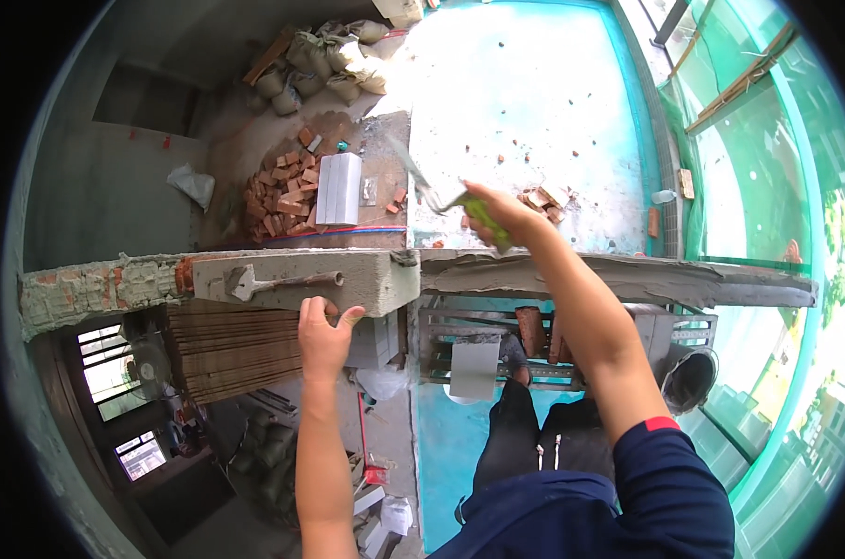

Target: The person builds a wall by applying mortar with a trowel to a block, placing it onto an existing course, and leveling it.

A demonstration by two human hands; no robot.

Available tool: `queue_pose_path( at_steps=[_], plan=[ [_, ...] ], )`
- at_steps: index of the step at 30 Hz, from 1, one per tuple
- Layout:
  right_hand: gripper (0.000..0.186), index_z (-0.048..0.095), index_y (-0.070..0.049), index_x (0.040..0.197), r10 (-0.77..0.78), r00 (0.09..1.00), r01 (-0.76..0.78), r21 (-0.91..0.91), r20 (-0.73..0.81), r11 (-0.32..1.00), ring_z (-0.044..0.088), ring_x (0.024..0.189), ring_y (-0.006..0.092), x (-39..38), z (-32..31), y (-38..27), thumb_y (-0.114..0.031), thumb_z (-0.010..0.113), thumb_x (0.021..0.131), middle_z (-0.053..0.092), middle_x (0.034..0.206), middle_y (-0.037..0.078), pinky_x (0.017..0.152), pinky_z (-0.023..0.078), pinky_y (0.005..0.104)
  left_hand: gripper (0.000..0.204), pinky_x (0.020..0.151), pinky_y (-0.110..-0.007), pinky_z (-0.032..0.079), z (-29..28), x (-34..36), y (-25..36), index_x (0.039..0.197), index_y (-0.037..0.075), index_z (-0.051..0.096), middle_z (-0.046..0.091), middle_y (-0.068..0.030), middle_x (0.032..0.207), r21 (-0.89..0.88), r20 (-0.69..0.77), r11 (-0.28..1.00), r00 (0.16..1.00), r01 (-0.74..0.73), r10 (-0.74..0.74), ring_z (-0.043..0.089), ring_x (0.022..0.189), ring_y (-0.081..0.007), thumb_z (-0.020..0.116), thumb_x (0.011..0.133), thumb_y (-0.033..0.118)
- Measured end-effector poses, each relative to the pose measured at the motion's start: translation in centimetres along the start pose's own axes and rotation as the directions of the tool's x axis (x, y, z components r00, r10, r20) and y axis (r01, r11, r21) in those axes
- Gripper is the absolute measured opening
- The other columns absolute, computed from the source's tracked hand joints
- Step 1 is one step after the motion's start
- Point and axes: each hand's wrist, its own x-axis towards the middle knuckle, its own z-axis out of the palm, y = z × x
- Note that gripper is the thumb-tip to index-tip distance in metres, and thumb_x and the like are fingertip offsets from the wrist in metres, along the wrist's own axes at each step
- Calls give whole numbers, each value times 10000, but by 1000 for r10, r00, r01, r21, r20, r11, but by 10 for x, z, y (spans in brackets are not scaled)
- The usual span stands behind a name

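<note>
My right hand (pixel 501 216) is raised above the wall, wrapped round the green handle of a trowel (pixel 422 182). Its metal neck bends and its blade, smeared by motion, points up to the left. Below and left, my left hand (pixel 324 337) is at the near side of a pale grey block (pixel 376 284) on the wall. Its fingers are half curled, the thumb stands apart, and nothing shows in it; whether it touches the block I cannot tell. On the block lies a mortar-caked hand tool (pixel 287 282) with a tubular handle. Grey mortar (pixel 581 278) covers the wall top to the right.
Left of the block runs rough brickwork (pixel 105 291). Beyond the wall are a brick pile (pixel 287 191), pale blocks (pixel 338 189) and stacked sacks (pixel 320 61). I stand on a metal platform (pixel 562 373) holding bricks and a grey slab (pixel 474 370), with a black bucket (pixel 691 380) at right.
</note>
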Motion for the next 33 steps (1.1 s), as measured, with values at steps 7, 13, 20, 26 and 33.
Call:
queue_pose_path(
  at_steps=[7,13,20,26,33],
  plan=[
    [358,599,-63,817,182,979,-132,393,-91,910,535,530,163,-292,-98,156,-421,576,818,572,648,62,486,438,295,269,785,-346,459,41,-37,-33,974,-29,583,590,-120,924,-27,-319,1000,947,15,-23,551,851,-232,677,859,195],
    [401,602,-45,760,684,531,-389,574,-499,721,520,488,166,-534,-189,386,-442,574,815,579,655,78,508,434,301,293,460,-222,322,131,-182,-27,797,75,456,496,-19,603,-401,240,667,775,628,-585,409,511,-83,541,948,311],
    [585,673,-41,1065,481,-156,-832,378,-863,407,618,1031,325,-580,-312,481,-545,464,855,654,1084,163,872,480,410,196,540,-252,426,153,-292,49,922,36,593,611,-52,784,84,871,959,448,270,-203,526,642,-99,622,875,223],
    [369,686,-97,976,316,-96,-938,192,-944,289,631,986,276,-549,-445,555,-403,524,848,673,1025,104,806,435,413,293,642,-292,482,152,-284,85,976,34,635,656,-101,875,310,876,943,348,125,-334,588,730,-146,614,883,310],
    [189,701,-184,893,252,243,-958,-272,-937,-89,648,851,173,-494,-519,626,-249,530,843,686,892,15,663,405,375,307,662,-336,488,164,-280,136,1030,13,633,654,-120,849,563,796,823,221,71,-564,580,711,-208,597,885,281]
  ],
)
